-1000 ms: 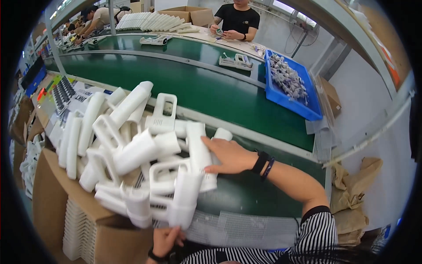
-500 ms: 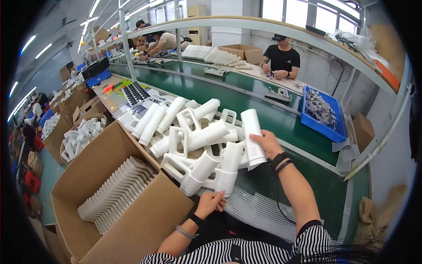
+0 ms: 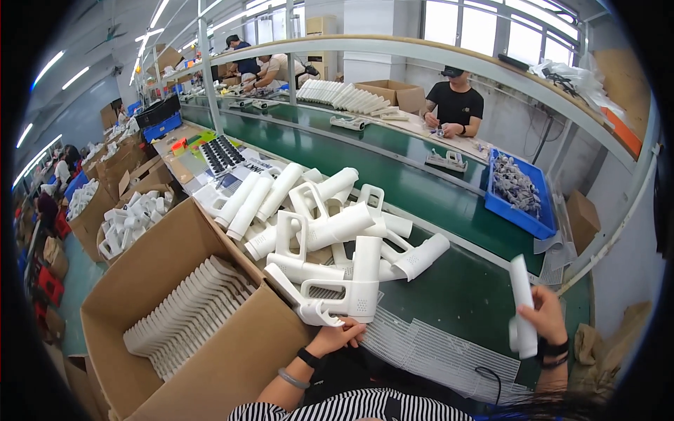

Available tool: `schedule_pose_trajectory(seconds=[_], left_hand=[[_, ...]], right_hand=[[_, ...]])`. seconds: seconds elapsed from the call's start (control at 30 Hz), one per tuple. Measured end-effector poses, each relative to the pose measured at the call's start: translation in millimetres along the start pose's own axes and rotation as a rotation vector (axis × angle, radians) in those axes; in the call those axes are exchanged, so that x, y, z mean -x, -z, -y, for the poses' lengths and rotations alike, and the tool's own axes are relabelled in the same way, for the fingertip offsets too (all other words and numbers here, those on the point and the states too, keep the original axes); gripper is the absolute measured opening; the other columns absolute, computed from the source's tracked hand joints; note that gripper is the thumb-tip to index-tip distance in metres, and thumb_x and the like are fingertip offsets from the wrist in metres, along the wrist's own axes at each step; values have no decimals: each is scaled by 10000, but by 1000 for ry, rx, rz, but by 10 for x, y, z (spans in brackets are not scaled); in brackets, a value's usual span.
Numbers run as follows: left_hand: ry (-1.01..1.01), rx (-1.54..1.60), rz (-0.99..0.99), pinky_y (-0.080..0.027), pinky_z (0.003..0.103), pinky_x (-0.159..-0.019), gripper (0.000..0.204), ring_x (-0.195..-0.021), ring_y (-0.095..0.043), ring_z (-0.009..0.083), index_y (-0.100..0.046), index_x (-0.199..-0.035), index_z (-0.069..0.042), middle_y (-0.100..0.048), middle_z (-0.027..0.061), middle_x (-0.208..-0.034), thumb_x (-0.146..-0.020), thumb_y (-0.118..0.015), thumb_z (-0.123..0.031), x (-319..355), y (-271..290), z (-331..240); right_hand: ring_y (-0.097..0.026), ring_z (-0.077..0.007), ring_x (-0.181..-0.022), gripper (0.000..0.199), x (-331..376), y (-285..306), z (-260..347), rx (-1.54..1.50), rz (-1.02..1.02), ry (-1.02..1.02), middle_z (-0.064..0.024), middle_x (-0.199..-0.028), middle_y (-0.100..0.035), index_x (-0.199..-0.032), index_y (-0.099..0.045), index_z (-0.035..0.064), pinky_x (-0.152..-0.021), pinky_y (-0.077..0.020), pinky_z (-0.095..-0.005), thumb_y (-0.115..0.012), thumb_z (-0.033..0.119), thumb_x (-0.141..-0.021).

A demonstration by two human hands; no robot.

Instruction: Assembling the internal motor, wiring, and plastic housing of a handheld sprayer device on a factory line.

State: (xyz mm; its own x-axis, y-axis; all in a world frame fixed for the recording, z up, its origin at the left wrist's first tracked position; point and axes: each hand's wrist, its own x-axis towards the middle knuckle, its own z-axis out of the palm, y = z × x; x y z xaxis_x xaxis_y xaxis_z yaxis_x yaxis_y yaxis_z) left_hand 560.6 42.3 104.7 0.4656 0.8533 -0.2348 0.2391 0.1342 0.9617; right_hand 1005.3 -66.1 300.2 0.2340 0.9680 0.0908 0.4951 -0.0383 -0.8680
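Observation:
My right hand (image 3: 545, 317) grips a white plastic housing shell (image 3: 521, 302), held upright and nearly edge-on over the green belt at the right, apart from the pile. My left hand (image 3: 338, 335) is at the pile's near edge, fingers curled at the curved end of another white handled shell (image 3: 314, 313), which is tilted; some fingertips are hidden. Right beside it stands a white shell with a loop handle and small holes (image 3: 363, 284). Behind lies a heap of similar white shells (image 3: 335, 230), overlapping at various angles.
At left, an open cardboard box (image 3: 263, 326) holds a row of stacked white shells. Clear ribbed sheeting (image 3: 435, 351) lies before me. Beyond the green conveyor (image 3: 393, 158), a blue tray (image 3: 545, 223) holds small wired parts. A co-worker (image 3: 455, 102) handles something small. A shelf rail (image 3: 393, 46) crosses overhead.
My right hand has carried its shell right and toward me, away from the heap, turning it edge-on. The shell at my left hand has tipped over from its earlier angle. The view has shifted slightly.

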Motion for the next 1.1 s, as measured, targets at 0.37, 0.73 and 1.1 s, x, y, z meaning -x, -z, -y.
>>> schedule_pose_trajectory(seconds=[0.37, 0.73, 1.1], left_hand=[[133, -117, 575, -510, 223, -660, 384, -728, -673, 99, -722, -977, -21, -727, 42, -868, -992, -622, -391, -220, 481, -280], [343, 36, 360, -470, 238, -521, 475, -545, -627, 112, -708, -669, 0, -678, 56, -618, -968, -660, -365, 235, 608, -213], [-200, -257, 323, -503, 297, -628, 127, -704, -645, 170, -717, -1003, 14, -706, 103, -904, -924, -663, -69, 107, -720, -788]], right_hand=[[-650, -135, -821, 379, 42, -939, -1020, -47, 138, -61, -82, -957, -625, -1186, -603, -11, -701, -563, -276, -711, 31, -826], [-427, -399, -1349, 553, 209, -851, -896, 633, 0, 265, -194, -1387, -515, -1343, -555, 57, -1115, -318, -486, -703, 221, -836], [-457, -424, -1276, 477, 1090, -757, -1294, 721, -125, 59, -224, -1371, -516, -1155, -667, 12, -1057, -399, -507, -764, 326, -809]])
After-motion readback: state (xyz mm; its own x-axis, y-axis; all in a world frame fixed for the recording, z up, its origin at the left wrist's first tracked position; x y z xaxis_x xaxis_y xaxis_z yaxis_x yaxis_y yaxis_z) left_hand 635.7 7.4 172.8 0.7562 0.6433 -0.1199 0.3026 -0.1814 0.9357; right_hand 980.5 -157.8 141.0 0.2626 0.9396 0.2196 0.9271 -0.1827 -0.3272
